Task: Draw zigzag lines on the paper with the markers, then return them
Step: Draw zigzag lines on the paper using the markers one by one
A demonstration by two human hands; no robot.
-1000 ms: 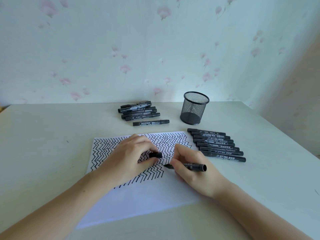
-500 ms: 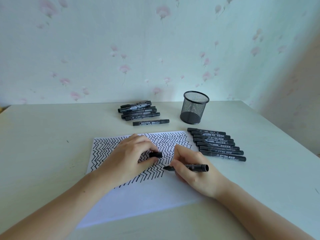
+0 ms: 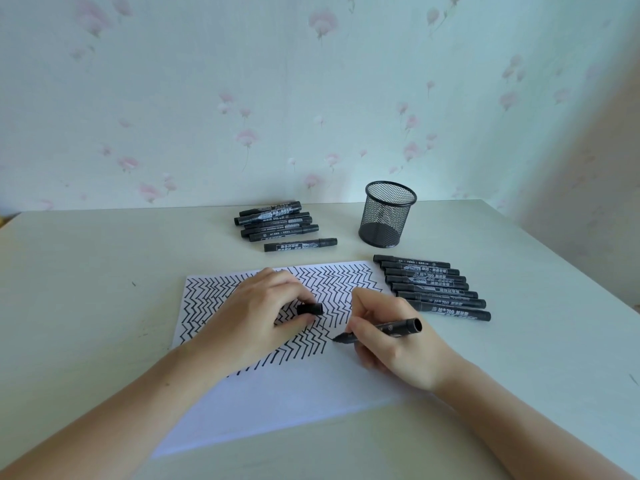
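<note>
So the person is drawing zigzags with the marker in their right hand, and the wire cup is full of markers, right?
Not quite. The head view shows the wire cup with no markers in it; they lie on the table beside it. The rest holds: the right hand draws zigzags on the paper with the marker.

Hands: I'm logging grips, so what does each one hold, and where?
The right hand grips a marker by its barrel near the tip. The left hand pinches the cap by its end.
</note>
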